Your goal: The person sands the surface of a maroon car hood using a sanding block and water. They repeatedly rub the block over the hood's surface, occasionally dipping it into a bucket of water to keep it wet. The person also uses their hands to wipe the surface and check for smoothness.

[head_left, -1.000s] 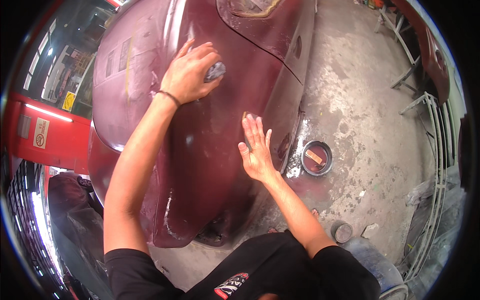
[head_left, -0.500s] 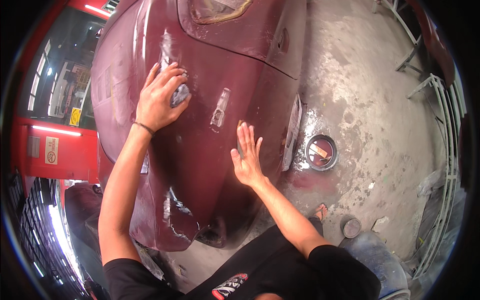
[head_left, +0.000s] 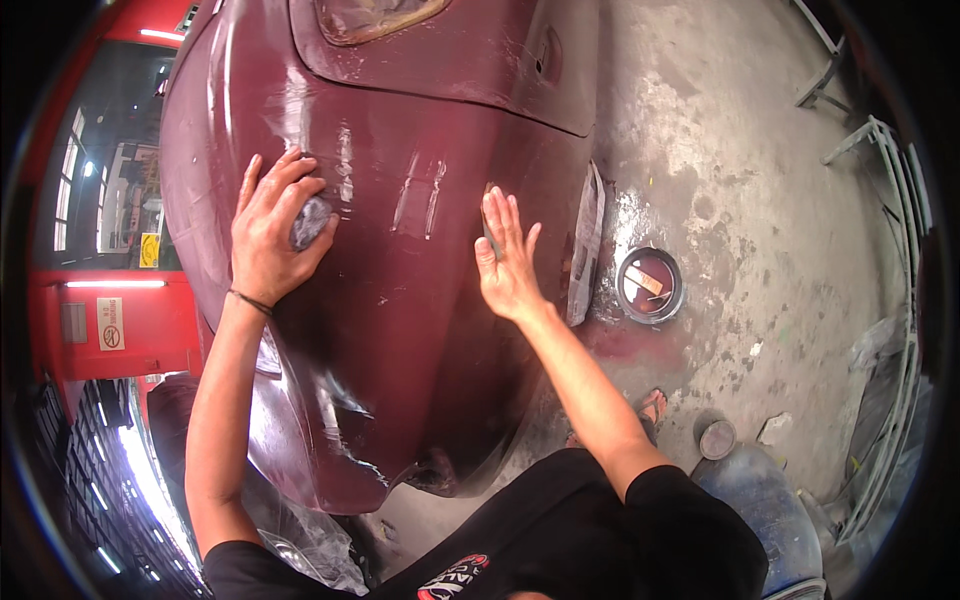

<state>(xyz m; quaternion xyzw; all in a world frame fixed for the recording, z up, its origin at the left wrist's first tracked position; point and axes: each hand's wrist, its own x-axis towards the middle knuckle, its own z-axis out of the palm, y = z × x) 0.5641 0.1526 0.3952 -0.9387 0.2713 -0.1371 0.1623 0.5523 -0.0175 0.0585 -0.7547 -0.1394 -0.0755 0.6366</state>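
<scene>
A dark maroon car body panel [head_left: 400, 320] spreads under both hands, wet streaks and dull patches on its surface. My left hand [head_left: 275, 225] is curled over a grey, wadded cloth [head_left: 311, 222], pressing it to the panel. Farther right, my right hand [head_left: 510, 260] lies along the panel's curve with fingers straight and thumb out. Thin brownish and dark edges of a flat pad [head_left: 490, 240] show beside its thumb and fingertips; the rest of the pad is hidden beneath the hand.
On the wet concrete floor [head_left: 730, 210] to the right stands a round black bucket [head_left: 677, 304] of dark liquid. A small pot [head_left: 717, 440] and a blue drum [head_left: 765, 510] are nearer me. A metal rack [head_left: 905, 300] lines the far right; a red wall [head_left: 160, 340] is left.
The view has shifted. My left hand with the cloth has moved left and nearer me over the panel. My right hand has slid forward along the panel. Fresh wet streaks lie between them.
</scene>
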